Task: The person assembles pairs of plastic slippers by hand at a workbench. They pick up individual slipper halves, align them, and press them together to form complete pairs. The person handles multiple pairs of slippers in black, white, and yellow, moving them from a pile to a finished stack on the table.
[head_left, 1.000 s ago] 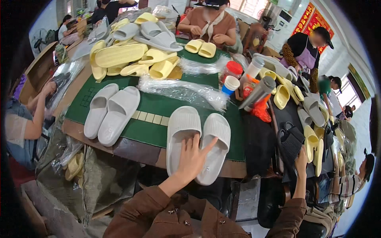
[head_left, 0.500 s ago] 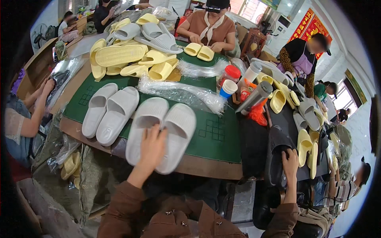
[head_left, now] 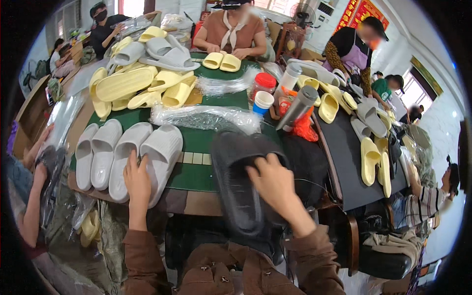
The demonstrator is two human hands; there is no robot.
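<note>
My left hand (head_left: 136, 180) lies flat on a pair of pale grey slide sandals (head_left: 145, 157) at the near edge of the green-topped table (head_left: 201, 142). A second pale grey pair (head_left: 96, 152) lies just to their left, touching them. My right hand (head_left: 275, 184) grips a black slide sandal (head_left: 241, 182), held tilted above the table's near edge and blurred by motion. Both my sleeves are brown.
A crumpled clear plastic bag (head_left: 206, 118) lies mid-table. Yellow and grey sandals (head_left: 142, 78) are piled at the far left. Jars, a cup and a steel flask (head_left: 297, 105) stand at the right, beside a dark table with more sandals (head_left: 368, 147). Other people sit around.
My left hand has slid the grey pair leftward up against the other grey pair. My right hand has come up from the lower right with a black sandal.
</note>
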